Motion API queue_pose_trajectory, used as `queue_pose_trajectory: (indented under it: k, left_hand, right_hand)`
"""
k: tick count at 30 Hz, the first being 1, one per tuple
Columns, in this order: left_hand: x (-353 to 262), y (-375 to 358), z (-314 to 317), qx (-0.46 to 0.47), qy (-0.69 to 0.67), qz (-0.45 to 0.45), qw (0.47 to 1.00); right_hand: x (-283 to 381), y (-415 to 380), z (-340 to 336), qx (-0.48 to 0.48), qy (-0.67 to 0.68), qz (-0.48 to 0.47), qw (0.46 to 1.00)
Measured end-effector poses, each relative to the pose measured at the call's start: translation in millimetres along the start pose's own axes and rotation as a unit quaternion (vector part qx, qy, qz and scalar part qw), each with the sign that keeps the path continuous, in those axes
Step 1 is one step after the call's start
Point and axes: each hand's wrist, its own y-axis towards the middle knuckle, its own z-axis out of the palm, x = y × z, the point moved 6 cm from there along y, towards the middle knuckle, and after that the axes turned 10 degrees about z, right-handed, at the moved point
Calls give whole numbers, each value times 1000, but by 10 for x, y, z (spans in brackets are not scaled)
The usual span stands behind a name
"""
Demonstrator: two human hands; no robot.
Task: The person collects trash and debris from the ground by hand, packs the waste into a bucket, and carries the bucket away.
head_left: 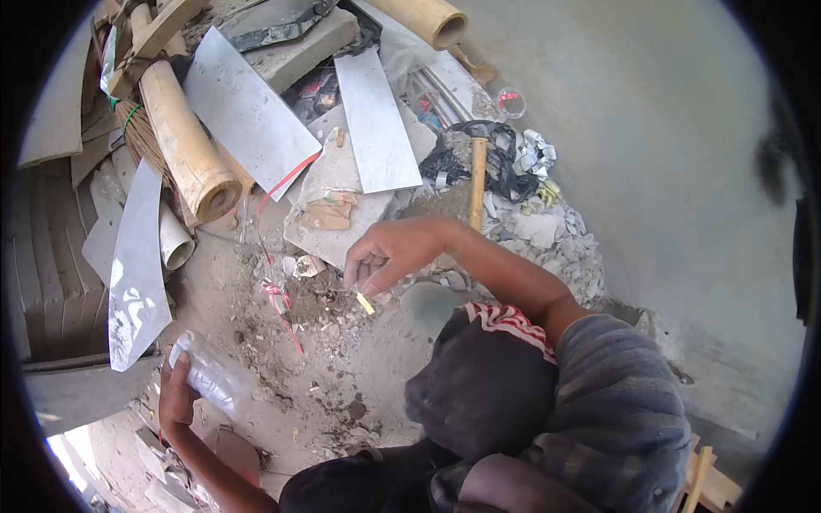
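My left hand (177, 395), at the lower left, is closed around a clear plastic bottle (212, 374), which is tilted. In the middle of the view, my right hand (389, 255) has its fingers curled over the rubble-strewn floor. A small yellow piece (366, 303) shows at the tip of its thumb and looks pinched there; its kind is too small to make out. Below that hand, crumbs of debris and red-and-white plastic strips (278, 297) lie on the dirt. A black cloth-covered shape with red-and-white trim (483, 376) covers the floor in front of my body.
Long pale tile pieces (376, 120) and a broken tile (141, 274) lean at the left and back. Bamboo poles (184, 141) lie among them. An upright wooden handle (478, 184) stands by a black plastic bag (462, 154) and a heap of broken rubble (552, 248).
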Motion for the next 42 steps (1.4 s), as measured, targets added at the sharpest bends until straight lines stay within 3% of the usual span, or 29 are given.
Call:
queue_pose_trajectory:
  k: [2, 4, 5, 8, 11, 14, 17, 20, 23, 24, 25, 26, 27, 29, 32, 34, 36, 37, 38, 39, 40, 41, 42]
  left_hand:
    - [184, 172, -523, -84, -100, 48, 990]
    - [211, 216, -892, -116, -196, 84, 970]
    - [39, 162, -807, -75, -233, 89, 965]
    - [-67, 307, -832, -160, -249, 136, 945]
    - [101, 611, -725, -153, -149, 64, 975]
    - [271, 748, -640, -144, -59, 30, 987]
    - [421, 694, -791, -154, -29, 18, 988]
    - [248, 375, -952, -189, -9, 45, 981]
    - [111, -375, -1057, -274, 14, 94, 957]
    - [86, -702, -1111, -302, 52, 80, 949]
    - [208, -1036, -1269, -400, 64, 68, 912]
    - [13, -1482, -1302, -459, 179, -29, 870]
    - [287, -1867, -1668, -547, 265, -31, 793]
    - [378, -2633, -1939, -632, 296, -97, 710]
    - [531, -3218, -2235, -678, 360, -143, 624]
    - [704, -3422, -2267, -688, 456, -251, 506]
    - [1135, -3371, -2343, -598, 466, -328, 563]
    - [1750, -3345, -2502, -523, 452, -332, 642]
    - [2344, -3257, -2727, -433, 436, -320, 721]
    - [2730, -3146, -2642, -366, 348, -385, 773]
    - [3071, -3021, -2595, -363, 317, -341, 807]
    - [3270, -2952, -2641, -375, 269, -223, 859]
    - [3458, -2883, -2653, -366, 206, -107, 901]
  right_hand:
    - [-343, -542, -440, -91, -67, 134, 985]
    - [-657, -1077, -940, -274, -61, 223, 934]
    - [-848, -1354, -1219, -394, -156, 251, 870]
    - [-1004, -1985, -1705, -635, -313, 319, 630]
    - [-996, -2326, -1986, -741, -298, 306, 519]
    - [-1141, -2337, -2410, -754, -316, 292, 496]
    - [-1110, -2135, -2587, -700, -342, 344, 524]
    - [-1128, -2069, -2725, -623, -396, 440, 512]
    - [-632, -2016, -2523, -651, -505, 340, 453]
    - [-659, -2153, -2640, -658, -511, 286, 474]
    - [-754, -2308, -2799, -653, -510, 227, 511]
    - [-957, -2474, -3163, -647, -511, 174, 538]
    - [-1185, -2529, -3560, -644, -515, 134, 549]
    - [-1464, -2521, -4131, -657, -507, 95, 549]
    - [-1519, -2822, -4488, -675, -496, 77, 541]
    - [-1475, -2525, -4548, -632, -509, 81, 579]
    - [-1266, -2049, -4525, -562, -527, 90, 631]
    - [-1123, -1902, -4481, -529, -538, 103, 648]
    - [-725, -1483, -3985, -473, -505, 98, 715]
    - [-909, -1436, -4233, -454, -501, 62, 734]
    - [-795, -1338, -4040, -470, -416, 95, 773]
    - [-497, -1214, -3667, -489, -358, 98, 789]
    - [-606, -1220, -3809, -513, -327, 335, 719]
